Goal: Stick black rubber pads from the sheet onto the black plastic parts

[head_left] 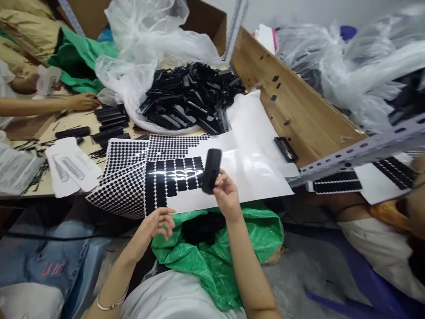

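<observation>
My right hand (226, 195) grips a black oblong plastic part (211, 170) by its lower right side, holding it up over a sticker sheet. Apart from it, my left hand (158, 223) hovers at the table's front edge with fingers spread and nothing in them. Beneath the hands lies a white sheet with rows of larger black rounded stickers (171, 177), partly peeled off. Sheets of small black round stickers (124, 177) lie to its left, one curling over the edge. Below my hands a green plastic sack (206, 270) stands open with dark things inside.
A heap of black plastic parts (192, 95) lies on clear plastic behind the sheets. A cardboard wall (292, 97) and a metal rail (365, 148) bound the right. At left are printed cards (71, 166) and a co-worker's hand (83, 102) by stacked parts.
</observation>
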A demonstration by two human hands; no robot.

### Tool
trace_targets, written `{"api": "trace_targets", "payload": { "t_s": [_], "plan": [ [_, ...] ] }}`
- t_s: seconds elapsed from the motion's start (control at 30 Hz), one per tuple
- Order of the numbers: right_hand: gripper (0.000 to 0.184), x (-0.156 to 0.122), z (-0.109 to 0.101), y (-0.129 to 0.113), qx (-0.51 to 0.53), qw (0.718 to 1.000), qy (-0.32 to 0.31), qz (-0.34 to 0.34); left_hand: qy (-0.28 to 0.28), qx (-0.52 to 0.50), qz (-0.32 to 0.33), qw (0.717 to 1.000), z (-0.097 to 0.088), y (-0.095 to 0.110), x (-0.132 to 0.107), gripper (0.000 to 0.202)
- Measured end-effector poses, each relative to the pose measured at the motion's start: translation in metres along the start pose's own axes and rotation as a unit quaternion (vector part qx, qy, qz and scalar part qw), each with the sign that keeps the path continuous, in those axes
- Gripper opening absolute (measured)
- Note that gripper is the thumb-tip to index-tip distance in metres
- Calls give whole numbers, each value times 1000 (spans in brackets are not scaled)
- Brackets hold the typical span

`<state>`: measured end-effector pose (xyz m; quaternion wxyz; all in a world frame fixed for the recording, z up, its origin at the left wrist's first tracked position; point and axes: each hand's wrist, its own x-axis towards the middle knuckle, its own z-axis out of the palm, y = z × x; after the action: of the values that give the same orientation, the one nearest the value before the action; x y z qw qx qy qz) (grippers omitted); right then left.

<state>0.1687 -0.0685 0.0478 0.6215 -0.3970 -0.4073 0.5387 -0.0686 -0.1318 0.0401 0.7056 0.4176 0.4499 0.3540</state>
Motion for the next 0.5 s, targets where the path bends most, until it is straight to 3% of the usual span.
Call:
{"api": "trace_targets", "payload": {
  "t_s": [0.1,0.2,0.4,0.5],
  "plan": [
    [32,-31,5,-4,-25,997,-51,50,86,-5,65,994,28,-2,20,58],
    [27,-49,5,-2,-18,992,-102,69,85,-7,70,994,42,-6,35,53],
    [22,-56,6,5,-8,985,-151,82,12,-4,20,1000,38,-18,48,47],
    [24,-56,9,9,9,987,-120,102,50,-14,24,998,34,-27,51,46]
  ]
}}
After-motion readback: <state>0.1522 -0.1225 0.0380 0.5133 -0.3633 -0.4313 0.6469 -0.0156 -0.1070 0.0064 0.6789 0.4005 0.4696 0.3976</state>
